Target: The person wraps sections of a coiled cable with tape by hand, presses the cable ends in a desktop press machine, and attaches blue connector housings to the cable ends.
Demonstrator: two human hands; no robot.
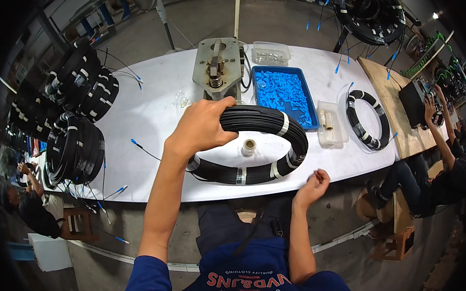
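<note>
My left hand (203, 123) is closed around the upper left side of a coil of black cable (258, 174). The coil is tilted over the white table, with strips of white and clear tape wrapped about it. Inside its ring a small roll of tape (249, 147) shows, standing on the table. My right hand (311, 189) is at the table's front edge, just off the coil's lower right side. Its fingers are curled inward, and anything within them is hidden. Behind the coil stands a metal press (217, 62) with a spring, partly covered at its base by my left hand.
Right of the press lie a blue tray (314, 121) of small blue pieces, a clear box (272, 53) and a clear tray (339, 140) with rolls. A taped cable coil (351, 113) lies farther right. Stacked black coils (88, 145) fill the left. People work at both sides.
</note>
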